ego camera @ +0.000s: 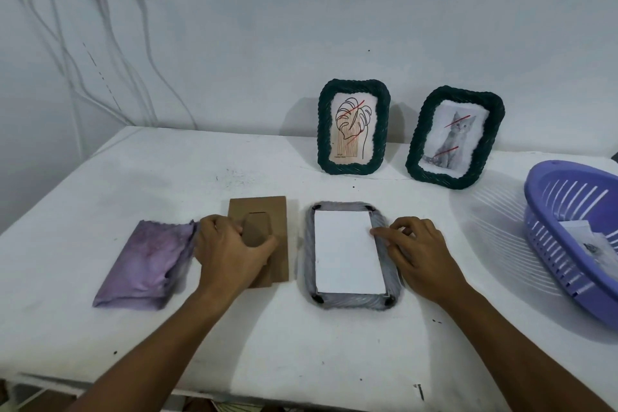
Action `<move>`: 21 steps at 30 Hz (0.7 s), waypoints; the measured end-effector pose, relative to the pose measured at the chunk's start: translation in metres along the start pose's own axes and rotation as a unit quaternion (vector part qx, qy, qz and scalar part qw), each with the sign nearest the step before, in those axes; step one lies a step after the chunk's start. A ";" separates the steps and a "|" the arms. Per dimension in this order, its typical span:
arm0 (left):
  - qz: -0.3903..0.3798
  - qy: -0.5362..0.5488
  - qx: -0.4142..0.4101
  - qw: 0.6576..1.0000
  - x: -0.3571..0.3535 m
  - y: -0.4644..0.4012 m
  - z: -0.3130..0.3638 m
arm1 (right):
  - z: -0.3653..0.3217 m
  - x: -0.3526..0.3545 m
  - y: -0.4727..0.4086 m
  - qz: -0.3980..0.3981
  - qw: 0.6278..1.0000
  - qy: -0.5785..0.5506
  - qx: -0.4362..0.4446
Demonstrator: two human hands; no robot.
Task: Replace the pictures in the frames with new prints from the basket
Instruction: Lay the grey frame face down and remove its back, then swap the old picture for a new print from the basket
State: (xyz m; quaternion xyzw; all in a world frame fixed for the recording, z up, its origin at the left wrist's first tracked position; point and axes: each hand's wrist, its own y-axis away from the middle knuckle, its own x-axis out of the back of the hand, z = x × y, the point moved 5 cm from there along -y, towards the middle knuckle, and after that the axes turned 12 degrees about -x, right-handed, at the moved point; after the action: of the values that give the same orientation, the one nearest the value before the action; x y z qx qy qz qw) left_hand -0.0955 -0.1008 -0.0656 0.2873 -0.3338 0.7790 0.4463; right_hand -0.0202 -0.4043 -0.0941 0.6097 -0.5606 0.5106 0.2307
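The left hand (230,252) gripped the brown backing board (259,239); the right hand's (413,252) relaxed fingertips touched the white print (346,252) lying in the face-down frame (349,256) between both hands.

We see a white table (167,170), a mottled purple cloth (147,264), a plain brown backing board (267,211), a white sheet (346,251) in a grey woven frame (354,303), two dark green braided frames (354,125) (454,137), and a lilac slatted basket (548,211).
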 end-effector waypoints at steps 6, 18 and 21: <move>-0.015 -0.031 0.009 0.999 0.000 0.002 -0.021 | -0.003 0.001 0.000 -0.001 1.000 -0.002 -0.002; -0.025 -0.109 -0.005 0.994 -0.003 -0.002 -0.025 | -0.006 0.003 0.002 -0.024 0.999 0.000 -0.023; -0.043 -0.166 -0.004 0.985 -0.001 -0.001 -0.022 | -0.006 0.006 0.001 -0.014 0.998 -0.034 -0.043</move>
State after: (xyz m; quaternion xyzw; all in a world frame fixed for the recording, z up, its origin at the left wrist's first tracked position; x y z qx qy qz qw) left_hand -0.0970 -0.0843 -0.0795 0.4253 -0.3936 0.6990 0.4191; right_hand -0.0239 -0.4019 -0.0868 0.6238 -0.5810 0.4618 0.2452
